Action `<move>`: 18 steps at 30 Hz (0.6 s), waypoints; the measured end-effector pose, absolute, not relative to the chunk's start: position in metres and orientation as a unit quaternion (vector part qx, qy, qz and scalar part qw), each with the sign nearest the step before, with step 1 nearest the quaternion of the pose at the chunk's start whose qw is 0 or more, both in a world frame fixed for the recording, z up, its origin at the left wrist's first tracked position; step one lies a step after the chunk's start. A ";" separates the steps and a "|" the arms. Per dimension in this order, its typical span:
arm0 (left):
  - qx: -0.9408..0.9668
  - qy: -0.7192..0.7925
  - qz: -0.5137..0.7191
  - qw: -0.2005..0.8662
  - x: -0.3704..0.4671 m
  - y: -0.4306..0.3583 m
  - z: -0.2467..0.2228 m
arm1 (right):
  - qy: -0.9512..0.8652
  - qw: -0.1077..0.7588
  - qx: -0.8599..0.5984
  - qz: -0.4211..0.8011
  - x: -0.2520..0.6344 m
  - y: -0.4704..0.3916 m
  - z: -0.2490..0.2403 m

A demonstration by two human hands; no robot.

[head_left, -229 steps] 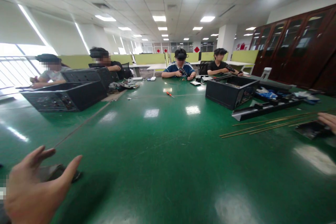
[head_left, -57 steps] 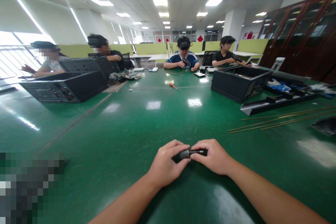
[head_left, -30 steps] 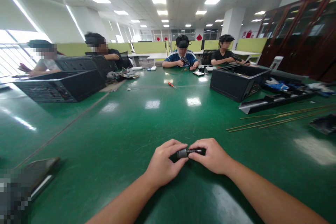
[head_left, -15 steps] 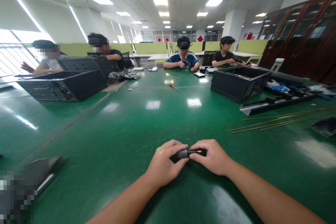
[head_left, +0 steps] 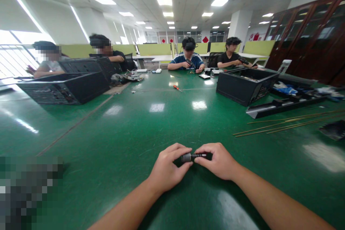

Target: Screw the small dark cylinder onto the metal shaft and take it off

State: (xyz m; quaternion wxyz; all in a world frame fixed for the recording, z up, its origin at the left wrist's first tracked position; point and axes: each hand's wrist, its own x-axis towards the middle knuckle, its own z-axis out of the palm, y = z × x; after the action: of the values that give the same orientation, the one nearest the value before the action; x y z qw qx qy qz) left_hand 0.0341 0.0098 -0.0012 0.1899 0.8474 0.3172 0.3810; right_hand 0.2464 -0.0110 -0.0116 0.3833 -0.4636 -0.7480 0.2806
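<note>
Just above the table, in the lower middle of the head view, is a small dark cylindrical part (head_left: 186, 157) with a thin, spring-like ridged shaft and a silvery tip pointing right. My left hand (head_left: 169, 167) is closed round its thick grey end, thumb below and fingers above. Facing it, my right hand (head_left: 217, 161) closes thumb and fingers about the shaft, with the tip lying inside the curl of the hand. Part of the thick end is hidden by my left fingers. The exact kind of part cannot be made out.
Open black computer cases stand at left (head_left: 64, 88) and right (head_left: 246, 84) on the green table (head_left: 134, 122). An orange screwdriver (head_left: 176, 87) lies mid-table. Thin brass-coloured rods (head_left: 272, 127) and a long black rail (head_left: 285, 104) lie right. Several people sit across the table.
My left hand and the thick end of the part have shifted very slightly left. My right hand stays in place.
</note>
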 end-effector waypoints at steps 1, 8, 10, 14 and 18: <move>0.847 0.317 0.382 0.189 0.034 0.010 -0.001 | -0.748 0.384 -0.464 0.280 0.247 -0.011 -0.012; 0.845 0.315 0.392 0.181 0.034 0.010 0.000 | -0.748 0.379 -0.467 0.279 0.248 -0.010 -0.011; 0.845 0.316 0.391 0.184 0.034 0.011 -0.001 | -0.747 0.380 -0.468 0.279 0.248 -0.011 -0.011; 0.846 0.318 0.387 0.182 0.033 0.011 -0.001 | -0.745 0.384 -0.470 0.276 0.248 -0.011 -0.009; 0.849 0.318 0.386 0.170 0.032 0.012 -0.002 | -0.746 0.381 -0.472 0.275 0.247 -0.011 -0.010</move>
State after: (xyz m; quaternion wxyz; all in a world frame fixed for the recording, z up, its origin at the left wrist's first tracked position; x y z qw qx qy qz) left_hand 0.0320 0.0118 -0.0018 0.1705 0.8491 0.3181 0.3857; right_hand 0.2473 -0.0106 -0.0097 0.3810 -0.4725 -0.7458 0.2745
